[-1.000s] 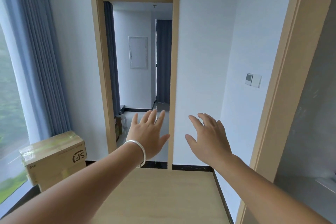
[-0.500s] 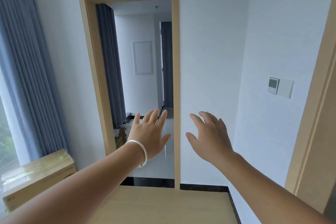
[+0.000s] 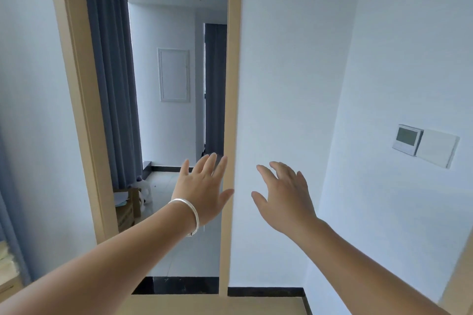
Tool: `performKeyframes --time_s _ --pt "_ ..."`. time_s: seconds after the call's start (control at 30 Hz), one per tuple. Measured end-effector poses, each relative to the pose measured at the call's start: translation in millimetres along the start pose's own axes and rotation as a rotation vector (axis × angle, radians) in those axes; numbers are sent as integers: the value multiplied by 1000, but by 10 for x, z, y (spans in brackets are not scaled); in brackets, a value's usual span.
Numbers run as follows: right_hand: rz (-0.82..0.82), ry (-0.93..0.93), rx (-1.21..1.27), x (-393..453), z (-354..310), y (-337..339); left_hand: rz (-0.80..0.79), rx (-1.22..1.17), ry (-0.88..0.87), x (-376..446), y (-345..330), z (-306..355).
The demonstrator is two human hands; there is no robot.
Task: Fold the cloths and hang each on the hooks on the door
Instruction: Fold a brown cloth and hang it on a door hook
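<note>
Nearest, at the bottom edge: a wooden tabletop [image 3: 217, 305]. Above it, left hand [image 3: 203, 190] with a bracelet [image 3: 188, 216] and right hand [image 3: 285, 195], both raised, fingers spread, holding nothing. Beyond: door frame [image 3: 231, 110], curtain [image 3: 112, 79], wall panel [image 3: 426, 146]. Cloths and hooks out of view.

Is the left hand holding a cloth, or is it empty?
Empty. The left hand is open, fingers straight and spread in front of the doorway, with no cloth in view.
</note>
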State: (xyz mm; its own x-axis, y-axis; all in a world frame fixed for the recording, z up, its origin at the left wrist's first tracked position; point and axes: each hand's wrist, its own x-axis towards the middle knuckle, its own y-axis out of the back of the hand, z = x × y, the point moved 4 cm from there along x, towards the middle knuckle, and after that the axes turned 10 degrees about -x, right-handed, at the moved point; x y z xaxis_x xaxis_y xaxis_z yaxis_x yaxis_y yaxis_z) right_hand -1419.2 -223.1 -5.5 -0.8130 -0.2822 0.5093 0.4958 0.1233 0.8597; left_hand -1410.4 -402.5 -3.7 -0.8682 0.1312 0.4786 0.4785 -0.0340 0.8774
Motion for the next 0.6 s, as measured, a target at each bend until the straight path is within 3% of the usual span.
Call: performKeyframes --time_s 0.3,0.6 --pt "-14 48 -22 1498 -429 -755 4 -18 52 1156 -625 -1158" --pt "-32 235 83 2594 -1491 -1569 -33 36 252 1297 -1152 -2564"
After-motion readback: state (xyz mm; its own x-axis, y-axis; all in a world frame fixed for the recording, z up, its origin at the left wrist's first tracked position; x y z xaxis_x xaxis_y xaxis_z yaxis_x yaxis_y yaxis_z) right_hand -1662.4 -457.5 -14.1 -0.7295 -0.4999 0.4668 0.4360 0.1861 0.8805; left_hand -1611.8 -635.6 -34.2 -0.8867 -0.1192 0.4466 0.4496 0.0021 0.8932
